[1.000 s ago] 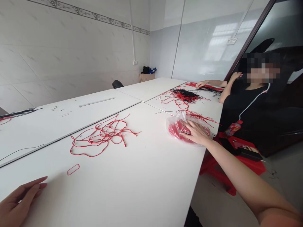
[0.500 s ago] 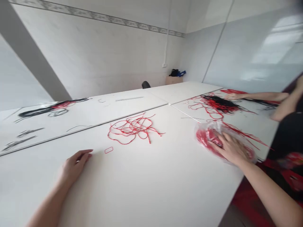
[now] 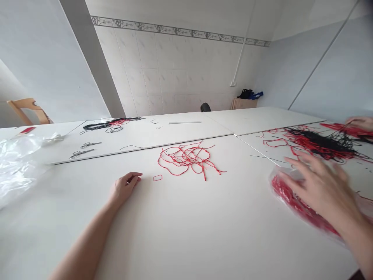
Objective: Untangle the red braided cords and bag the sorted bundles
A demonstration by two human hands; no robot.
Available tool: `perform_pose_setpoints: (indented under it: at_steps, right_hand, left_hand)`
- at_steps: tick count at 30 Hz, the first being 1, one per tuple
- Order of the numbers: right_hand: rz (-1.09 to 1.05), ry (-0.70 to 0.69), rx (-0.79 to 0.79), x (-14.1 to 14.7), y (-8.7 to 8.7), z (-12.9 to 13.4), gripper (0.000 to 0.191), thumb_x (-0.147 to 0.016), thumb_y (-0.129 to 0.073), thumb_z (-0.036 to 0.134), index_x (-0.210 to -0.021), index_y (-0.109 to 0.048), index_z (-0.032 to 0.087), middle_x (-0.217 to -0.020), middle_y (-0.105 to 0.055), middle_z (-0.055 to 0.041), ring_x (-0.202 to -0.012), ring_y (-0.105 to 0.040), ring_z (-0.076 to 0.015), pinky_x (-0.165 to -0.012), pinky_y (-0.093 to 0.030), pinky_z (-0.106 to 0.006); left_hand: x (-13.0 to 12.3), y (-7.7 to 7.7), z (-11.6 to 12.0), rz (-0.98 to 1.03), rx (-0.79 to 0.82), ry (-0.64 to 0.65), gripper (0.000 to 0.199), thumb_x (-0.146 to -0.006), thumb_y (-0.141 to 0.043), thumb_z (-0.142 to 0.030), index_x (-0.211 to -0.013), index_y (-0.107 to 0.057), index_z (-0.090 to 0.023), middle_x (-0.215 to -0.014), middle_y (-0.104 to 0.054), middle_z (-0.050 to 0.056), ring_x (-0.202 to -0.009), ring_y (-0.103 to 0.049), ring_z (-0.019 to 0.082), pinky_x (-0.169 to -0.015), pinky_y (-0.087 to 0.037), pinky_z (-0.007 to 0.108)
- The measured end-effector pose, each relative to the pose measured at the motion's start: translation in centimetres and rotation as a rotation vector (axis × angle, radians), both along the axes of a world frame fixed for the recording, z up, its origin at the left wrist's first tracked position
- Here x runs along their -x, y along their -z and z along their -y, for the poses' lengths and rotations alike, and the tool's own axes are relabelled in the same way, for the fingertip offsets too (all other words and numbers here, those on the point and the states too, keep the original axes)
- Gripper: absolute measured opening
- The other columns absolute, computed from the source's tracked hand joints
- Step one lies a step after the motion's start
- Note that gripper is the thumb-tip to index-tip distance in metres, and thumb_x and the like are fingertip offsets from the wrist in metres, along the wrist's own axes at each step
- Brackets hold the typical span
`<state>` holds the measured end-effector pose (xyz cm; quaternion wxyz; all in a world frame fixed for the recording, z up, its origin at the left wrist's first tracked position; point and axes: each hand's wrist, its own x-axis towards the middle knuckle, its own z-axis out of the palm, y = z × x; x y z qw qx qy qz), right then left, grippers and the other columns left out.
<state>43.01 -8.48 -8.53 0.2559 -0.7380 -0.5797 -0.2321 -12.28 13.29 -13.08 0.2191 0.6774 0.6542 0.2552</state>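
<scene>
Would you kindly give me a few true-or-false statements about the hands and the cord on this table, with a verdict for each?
The left hand lies on the white table beside a small red loop. True.
The right hand is gripping a pair of scissors. False: it is spread over a clear plastic bag of red cord.
A loose tangle of red cord lies between the two hands. True.
No other person's hand is in view. False: a co-worker's hand is at the black-and-red cord pile, upper right.
</scene>
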Motion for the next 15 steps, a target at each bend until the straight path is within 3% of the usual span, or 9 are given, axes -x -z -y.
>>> perform_pose_setpoints:
  at_steps: [2,5,6,9,11,15]
  right_hand:
    - [0.046,-0.205,0.051,3.4,-0.7,-3.2,0.046,-0.098,-0.041,0.061,-0.124,-0.066,0.033,-0.133,-0.067,-0.0127,-0.118,-0.065,-0.0359,-0.120,-0.026,-0.063]
    - [-0.046,-0.407,0.309,7.8,-0.8,-8.8,0.034,-0.099,-0.045,0.047,-0.107,-0.071,0.027,-0.112,-0.076,-0.0063,-0.102,-0.071,-0.0265,-0.113,-0.037,-0.053]
    - [-0.117,-0.380,0.434,8.8,-0.6,-10.7,0.030,-0.099,-0.048,0.044,-0.103,-0.072,0.027,-0.112,-0.077,-0.0049,-0.100,-0.071,-0.0241,-0.106,-0.043,-0.046]
    - [-0.202,-0.247,0.527,10.7,0.2,-16.3,0.028,-0.101,-0.048,0.039,-0.094,-0.071,0.025,-0.098,-0.077,-0.0051,-0.084,-0.070,-0.0204,-0.078,-0.053,-0.035]
    - [-0.258,-0.152,0.593,11.2,0.9,-19.7,0.026,-0.102,-0.053,0.039,-0.099,-0.070,0.020,-0.099,-0.074,-0.0060,-0.082,-0.068,-0.0181,-0.076,-0.055,-0.033]
    - [-0.359,0.022,0.715,11.6,2.2,-24.6,0.030,-0.101,-0.062,0.040,-0.119,-0.066,0.016,-0.115,-0.068,-0.0088,-0.096,-0.068,-0.0198,-0.085,-0.059,-0.039]
  left_hand:
    - [-0.1,-0.1,0.1,-0.002,0.001,-0.001,0.036,-0.088,-0.049,-0.043,-0.106,-0.076,-0.029,-0.100,-0.080,0.000,-0.097,-0.073,0.025,-0.077,-0.053,0.032]
    - [0.0,-0.2,0.2,0.000,-0.002,0.005,0.035,-0.088,-0.049,-0.042,-0.105,-0.077,-0.030,-0.099,-0.080,0.000,-0.096,-0.073,0.025,-0.079,-0.053,0.031]
    - [0.0,-0.2,0.2,0.000,-0.004,0.007,0.034,-0.088,-0.049,-0.042,-0.104,-0.077,-0.030,-0.099,-0.080,0.000,-0.096,-0.074,0.025,-0.079,-0.053,0.032]
    - [0.1,-0.3,0.3,-0.002,-0.012,0.010,0.036,-0.088,-0.048,-0.042,-0.105,-0.077,-0.029,-0.098,-0.081,0.000,-0.096,-0.074,0.026,-0.078,-0.053,0.033]
    - [0.2,-0.3,0.3,-0.004,-0.016,0.012,0.037,-0.088,-0.047,-0.043,-0.105,-0.076,-0.029,-0.098,-0.081,0.001,-0.096,-0.074,0.026,-0.078,-0.053,0.033]
    - [0.3,-0.3,0.3,-0.008,-0.015,0.021,0.037,-0.088,-0.047,-0.045,-0.105,-0.076,-0.030,-0.098,-0.081,0.000,-0.095,-0.075,0.025,-0.078,-0.054,0.032]
